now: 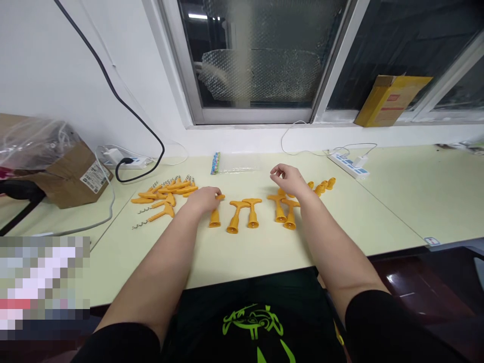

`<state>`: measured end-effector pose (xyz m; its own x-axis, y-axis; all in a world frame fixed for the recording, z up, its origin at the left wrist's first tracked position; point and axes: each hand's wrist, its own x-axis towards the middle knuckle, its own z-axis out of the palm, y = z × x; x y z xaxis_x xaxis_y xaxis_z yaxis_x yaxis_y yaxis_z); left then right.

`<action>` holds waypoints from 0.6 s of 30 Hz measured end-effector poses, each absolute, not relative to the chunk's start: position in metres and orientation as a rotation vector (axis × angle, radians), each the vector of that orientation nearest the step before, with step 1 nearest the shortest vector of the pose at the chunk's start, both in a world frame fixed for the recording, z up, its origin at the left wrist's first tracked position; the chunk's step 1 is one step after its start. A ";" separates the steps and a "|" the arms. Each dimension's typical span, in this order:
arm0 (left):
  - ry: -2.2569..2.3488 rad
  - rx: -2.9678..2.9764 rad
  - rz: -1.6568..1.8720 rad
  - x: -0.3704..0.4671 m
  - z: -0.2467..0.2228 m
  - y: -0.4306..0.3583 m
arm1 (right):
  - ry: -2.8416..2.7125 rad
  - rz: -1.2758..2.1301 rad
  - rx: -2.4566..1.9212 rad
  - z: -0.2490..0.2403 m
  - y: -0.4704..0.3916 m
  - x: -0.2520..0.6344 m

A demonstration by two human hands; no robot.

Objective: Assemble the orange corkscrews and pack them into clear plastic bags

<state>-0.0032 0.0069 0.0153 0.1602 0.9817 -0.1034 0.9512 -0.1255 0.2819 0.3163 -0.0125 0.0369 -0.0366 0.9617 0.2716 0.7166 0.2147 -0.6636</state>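
My left hand (206,199) is closed on the handle of a yellow corkscrew (215,218), whose flared end rests on the table. Two more assembled corkscrews (233,219) lie just right of it. My right hand (288,178) hovers above another group of yellow corkscrews (280,214); its thumb and fingers are curled, with nothing visible between them. Several handles with bare metal spirals (166,207) are heaped left of my left hand. Yellow sleeve pieces (331,183) lie beyond my right wrist.
A clear plastic bag (238,163) lies at the back of the pale table (249,259). Power strips (348,165) and cables are near the wall. An open cardboard box (71,176) stands at the left.
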 end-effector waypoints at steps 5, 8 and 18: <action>1.851 2.216 0.754 -0.010 0.013 0.007 | -1.776 0.627 -1.235 0.009 -0.016 0.297; 1.717 2.109 1.191 -0.002 0.010 0.004 | -1.763 0.682 -1.085 0.001 -0.018 0.284; 1.053 1.581 1.395 0.032 -0.013 -0.009 | -1.796 1.072 -0.971 -0.001 -0.030 0.273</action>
<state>0.0322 -0.0091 -0.0132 0.0608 0.9301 0.3624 0.0936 -0.3667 0.9256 0.2729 -0.0304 -0.0006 -0.3744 0.8928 0.2505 0.2033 0.3426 -0.9172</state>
